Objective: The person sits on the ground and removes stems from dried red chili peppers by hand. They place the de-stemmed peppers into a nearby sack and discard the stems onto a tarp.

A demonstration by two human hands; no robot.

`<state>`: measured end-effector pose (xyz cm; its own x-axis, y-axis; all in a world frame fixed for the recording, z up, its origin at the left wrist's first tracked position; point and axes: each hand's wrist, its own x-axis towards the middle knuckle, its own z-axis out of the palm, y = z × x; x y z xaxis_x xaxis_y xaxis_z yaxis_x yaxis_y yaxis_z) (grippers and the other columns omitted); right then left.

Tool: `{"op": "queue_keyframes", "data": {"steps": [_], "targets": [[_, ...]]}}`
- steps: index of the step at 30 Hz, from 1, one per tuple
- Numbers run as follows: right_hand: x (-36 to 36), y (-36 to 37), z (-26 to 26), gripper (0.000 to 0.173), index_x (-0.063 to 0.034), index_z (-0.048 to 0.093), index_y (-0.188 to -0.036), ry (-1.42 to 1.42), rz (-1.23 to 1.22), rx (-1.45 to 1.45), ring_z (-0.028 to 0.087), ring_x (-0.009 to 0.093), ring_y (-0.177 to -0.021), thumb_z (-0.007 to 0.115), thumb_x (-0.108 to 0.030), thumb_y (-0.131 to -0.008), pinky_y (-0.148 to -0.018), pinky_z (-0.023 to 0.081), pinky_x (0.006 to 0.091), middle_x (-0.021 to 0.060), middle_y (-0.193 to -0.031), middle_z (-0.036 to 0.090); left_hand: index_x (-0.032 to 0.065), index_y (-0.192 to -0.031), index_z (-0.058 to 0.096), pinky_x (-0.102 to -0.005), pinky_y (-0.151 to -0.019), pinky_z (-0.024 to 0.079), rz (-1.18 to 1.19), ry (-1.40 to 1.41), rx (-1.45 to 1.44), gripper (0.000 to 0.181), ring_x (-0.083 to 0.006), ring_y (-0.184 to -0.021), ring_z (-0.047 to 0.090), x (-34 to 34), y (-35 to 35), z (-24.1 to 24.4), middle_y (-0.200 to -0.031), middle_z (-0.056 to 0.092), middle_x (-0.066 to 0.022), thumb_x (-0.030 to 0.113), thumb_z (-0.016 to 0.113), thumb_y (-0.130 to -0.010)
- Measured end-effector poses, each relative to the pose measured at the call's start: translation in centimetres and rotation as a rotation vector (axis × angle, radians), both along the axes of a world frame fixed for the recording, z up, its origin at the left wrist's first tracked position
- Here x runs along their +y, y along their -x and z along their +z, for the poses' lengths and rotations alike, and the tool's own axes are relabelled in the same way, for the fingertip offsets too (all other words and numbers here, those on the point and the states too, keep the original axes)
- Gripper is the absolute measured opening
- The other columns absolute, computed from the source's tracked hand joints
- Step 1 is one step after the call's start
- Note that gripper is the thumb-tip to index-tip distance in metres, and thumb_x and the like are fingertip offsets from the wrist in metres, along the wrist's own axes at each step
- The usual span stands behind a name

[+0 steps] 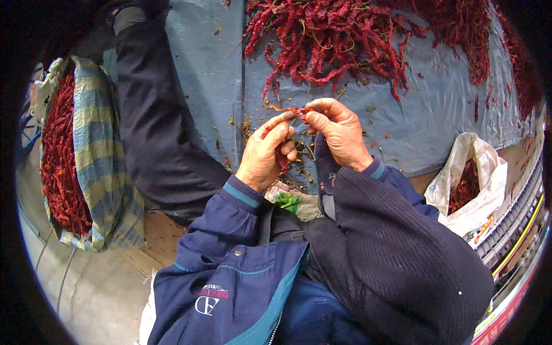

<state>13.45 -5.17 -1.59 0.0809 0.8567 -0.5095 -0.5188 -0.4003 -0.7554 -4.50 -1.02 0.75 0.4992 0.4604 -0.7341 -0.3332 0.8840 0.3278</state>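
Note:
A thin, shrivelled dried red chili (297, 111) is pinched between the fingertips of both hands. My left hand (268, 148) grips its middle part with thumb and forefinger, while more red chili shows among its curled fingers. Thumb and forefinger of my right hand (338, 129) close on the chili's other end. Just beyond the hands, a large heap of wrinkled dried red chilies (323, 43) lies on a blue-grey plastic sheet (207, 82). Stems and small scraps (306, 168) are strewn over the sheet below the hands.
At the left stands a striped woven sack (97, 142) full of red chilies (62, 159). A white plastic bag (496, 172) at the right holds darker red pieces (465, 185). More chilies (465, 39) lie at the upper right. My bent legs (159, 116) flank the working spot.

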Motion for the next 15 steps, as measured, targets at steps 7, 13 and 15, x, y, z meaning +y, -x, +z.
{"op": "queue_keyframes", "data": {"steps": [7, 13, 15], "targets": [[-0.5, 0.6, 1.4, 0.014, -0.002, 0.069, -0.109, -0.006, 0.099, -0.054, 0.064, 0.008, -0.083, 0.066, -0.009, -0.097, -0.075, 0.053, 0.0234, 0.0027, -0.096, 0.071, 0.0029, -0.12, 0.062, -0.0274, -0.062, 0.046, 0.124, -0.027, 0.064, 0.029, -0.0096, -0.068, 0.049, -0.5, -0.2, -0.8, -0.085, 0.055, 0.0009, 0.025, 0.062, -0.102], [-0.2, -0.5, -0.5, 0.017, -0.0031, 0.069, -0.109, 0.133, 0.163, -0.166, 0.062, 0.007, -0.071, 0.061, -0.015, -0.101, -0.063, 0.051, 0.0226, 0.002, -0.09, 0.07, 0.005, -0.115, 0.062, -0.03, -0.065, 0.046, 0.198, 0.058, -0.037, 0.027, -0.0112, -0.072, 0.051, -0.4, 1.1, -0.9, -0.094, 0.06, -0.0019, 0.029, 0.06, -0.102], [0.2, -0.4, -0.4, 0.018, -0.0031, 0.069, -0.109, 0.131, 0.183, -0.174, 0.06, 0.006, -0.07, 0.061, -0.017, -0.101, -0.062, 0.05, 0.0223, 0.0011, -0.09, 0.069, 0.0056, -0.116, 0.062, -0.0294, -0.066, 0.047, 0.179, 0.043, -0.069, 0.028, -0.0117, -0.076, 0.053, -0.3, 1.4, -0.9, -0.097, 0.061, -0.0026, 0.029, 0.06, -0.102]]}}
